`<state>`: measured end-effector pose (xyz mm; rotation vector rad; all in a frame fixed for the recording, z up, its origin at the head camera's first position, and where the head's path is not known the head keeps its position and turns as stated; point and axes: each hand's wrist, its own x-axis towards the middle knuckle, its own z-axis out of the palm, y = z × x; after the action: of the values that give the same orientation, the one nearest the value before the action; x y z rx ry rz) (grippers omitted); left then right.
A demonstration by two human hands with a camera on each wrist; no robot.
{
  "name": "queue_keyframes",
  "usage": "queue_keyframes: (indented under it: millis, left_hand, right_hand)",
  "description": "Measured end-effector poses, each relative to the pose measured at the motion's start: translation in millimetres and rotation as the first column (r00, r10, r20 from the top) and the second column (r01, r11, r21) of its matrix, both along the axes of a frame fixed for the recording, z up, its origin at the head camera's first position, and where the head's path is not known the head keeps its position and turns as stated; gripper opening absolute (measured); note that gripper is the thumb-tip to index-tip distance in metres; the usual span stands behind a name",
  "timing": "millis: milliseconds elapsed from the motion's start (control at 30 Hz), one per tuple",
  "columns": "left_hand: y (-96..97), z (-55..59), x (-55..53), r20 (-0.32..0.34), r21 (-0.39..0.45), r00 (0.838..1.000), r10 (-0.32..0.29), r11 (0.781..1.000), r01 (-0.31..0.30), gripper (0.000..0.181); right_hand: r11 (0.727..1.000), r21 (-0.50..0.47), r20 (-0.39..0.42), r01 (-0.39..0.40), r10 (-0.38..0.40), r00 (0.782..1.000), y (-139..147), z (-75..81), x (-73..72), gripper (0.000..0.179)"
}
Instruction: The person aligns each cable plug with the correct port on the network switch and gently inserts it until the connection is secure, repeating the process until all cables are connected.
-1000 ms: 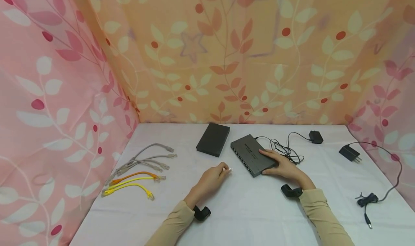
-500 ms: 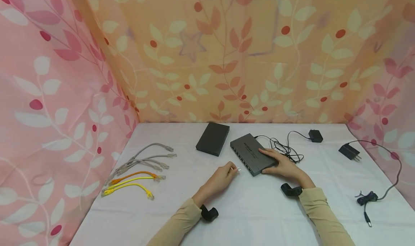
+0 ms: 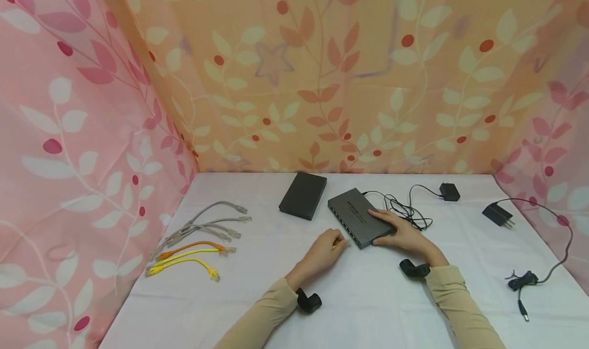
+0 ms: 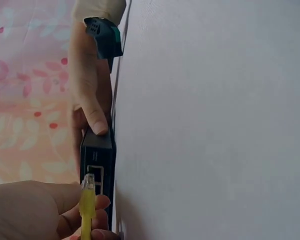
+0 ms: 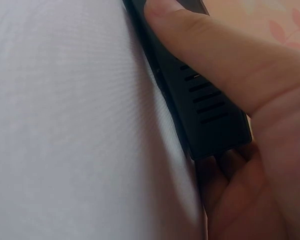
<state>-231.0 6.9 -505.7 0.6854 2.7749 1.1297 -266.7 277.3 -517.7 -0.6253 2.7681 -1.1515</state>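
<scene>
A dark grey NETGEAR network switch lies at an angle on the white-covered table, its row of ports facing left. My right hand grips its near right end, thumb along the vented side in the right wrist view. Close to the ports, my left hand pinches a yellow network cable behind its clear plug. In the left wrist view that plug points at a port and overlaps its opening. The rest of this cable is mostly hidden by the hand.
Grey network cables, an orange cable and yellow cables lie at the left. A black box sits behind. A power adapter with coiled cord stands back right; another adapter lies further right.
My left hand has moved right with the yellow network cable, up to the port side of the switch. The right hand and the switch have stayed in place.
</scene>
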Motion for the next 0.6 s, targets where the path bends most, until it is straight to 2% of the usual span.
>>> queue_keyframes:
  millis: [267,600]
  left_hand:
    - [9.3,-2.1,-1.1,-0.036,0.008,0.999,0.029,1.0,-0.028,0.02]
    - [14.4,-3.2,2.2,-0.01,-0.006,0.997,0.073,0.997,-0.073,0.023]
  right_hand:
    - [1.0,-0.004,0.001,0.001,-0.001,1.0,0.1,-2.2,-1.9,0.082]
    - [1.0,-0.009,0.005,0.0,0.001,1.0,0.3,0.3,-0.2,0.081]
